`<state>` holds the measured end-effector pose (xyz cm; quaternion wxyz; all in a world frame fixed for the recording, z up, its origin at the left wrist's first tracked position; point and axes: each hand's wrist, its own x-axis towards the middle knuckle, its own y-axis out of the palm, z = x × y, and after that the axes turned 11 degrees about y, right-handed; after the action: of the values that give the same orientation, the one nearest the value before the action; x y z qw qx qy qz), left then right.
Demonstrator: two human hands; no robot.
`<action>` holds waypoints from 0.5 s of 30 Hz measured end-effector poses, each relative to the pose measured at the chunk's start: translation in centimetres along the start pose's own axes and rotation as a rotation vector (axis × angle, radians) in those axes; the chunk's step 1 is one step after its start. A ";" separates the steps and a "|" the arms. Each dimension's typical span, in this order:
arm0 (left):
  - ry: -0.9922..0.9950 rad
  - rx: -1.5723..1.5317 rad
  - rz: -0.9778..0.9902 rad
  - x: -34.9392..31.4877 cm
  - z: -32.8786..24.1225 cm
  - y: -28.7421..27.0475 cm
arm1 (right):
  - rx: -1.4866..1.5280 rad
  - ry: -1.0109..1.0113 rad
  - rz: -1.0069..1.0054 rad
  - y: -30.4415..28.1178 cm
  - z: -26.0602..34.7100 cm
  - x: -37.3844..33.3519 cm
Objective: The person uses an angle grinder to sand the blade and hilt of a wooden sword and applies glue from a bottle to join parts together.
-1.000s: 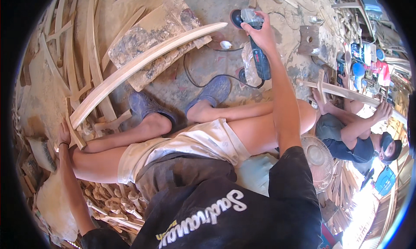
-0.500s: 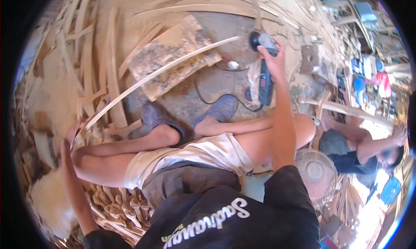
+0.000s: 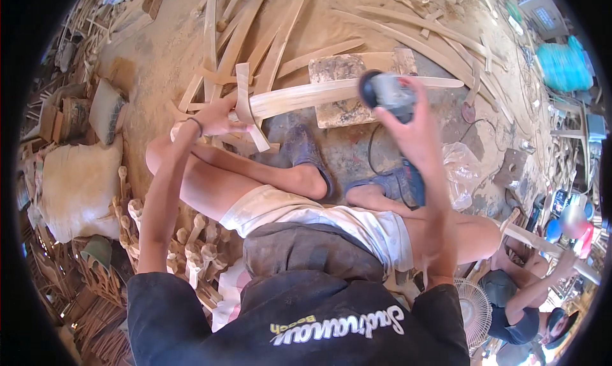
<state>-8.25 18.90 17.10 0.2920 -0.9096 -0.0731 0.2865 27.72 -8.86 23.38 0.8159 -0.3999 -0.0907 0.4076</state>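
My left hand (image 3: 220, 117) is wrapped round the handle of a wooden sword (image 3: 299, 99), close to its crossguard (image 3: 245, 98). The pale blade runs to the right, its flat face up, over a worn wooden block (image 3: 344, 115). In my right hand (image 3: 411, 127) is an angle grinder (image 3: 393, 92), blurred by motion, with fingers and thumb round its grey head. Its black disc (image 3: 368, 89) is at the blade, toward the tip half; whether they touch I cannot tell. My right forearm hides part of the grinder's body.
Wooden blades (image 3: 433, 38) and strips lie on the floor ahead. Carved handles (image 3: 197, 258) are heaped by my left thigh. A clear plastic bag (image 3: 462, 168) lies right of my feet. At right, a fan (image 3: 473, 307) stands near another person (image 3: 523, 302) holding a wooden sword.
The sword has turned from edge-on to flat side up and now lies across the block. My right hand has brought the grinder over to the blade. My view has shifted left.
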 end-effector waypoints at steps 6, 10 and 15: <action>-0.029 0.212 -0.010 -0.4 0.3 1.7 | -0.103 -0.085 0.274 6.5 8.1 -1.5; -0.012 0.182 -0.041 -0.7 -1.1 1.6 | -0.140 -0.155 0.344 8.3 11.3 -2.0; -0.005 0.210 -0.062 -1.1 -1.5 1.5 | -0.181 -0.216 0.378 10.1 12.8 -2.1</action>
<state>-8.40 16.64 17.75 0.3941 -0.8705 -0.0716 0.2859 14.27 0.48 24.94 0.6712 -0.4354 -0.1372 0.5840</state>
